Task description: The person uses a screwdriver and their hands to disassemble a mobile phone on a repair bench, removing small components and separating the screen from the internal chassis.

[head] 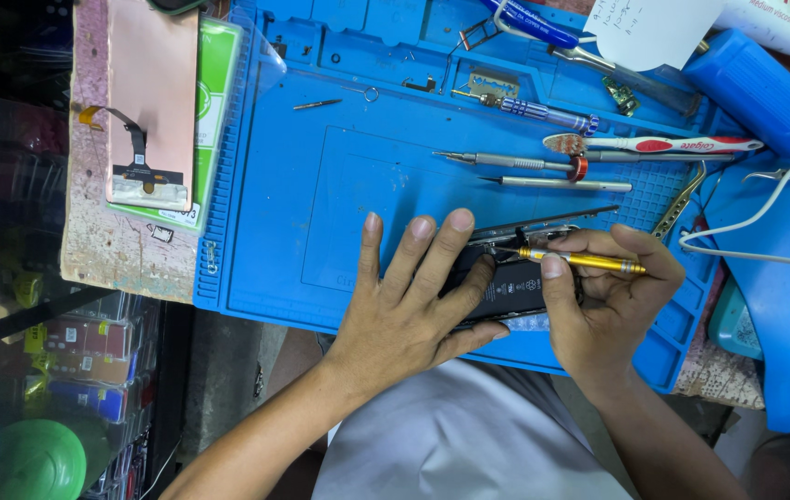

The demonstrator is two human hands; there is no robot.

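The open phone (506, 282) lies on the blue mat (321, 213) near my body, with my left hand (404, 296) flat on it, fingers spread apart and holding nothing, and my right hand (603, 296) just beside it, closed tight on the yellow screwdriver (580, 260) whose tip touches the phone's top edge. I think the tip could slip and scratch the black battery, or a tiny screw could jump away, if I push too hard. More screwdrivers (524, 162) and a toothbrush (654, 144) lie farther up the mat.
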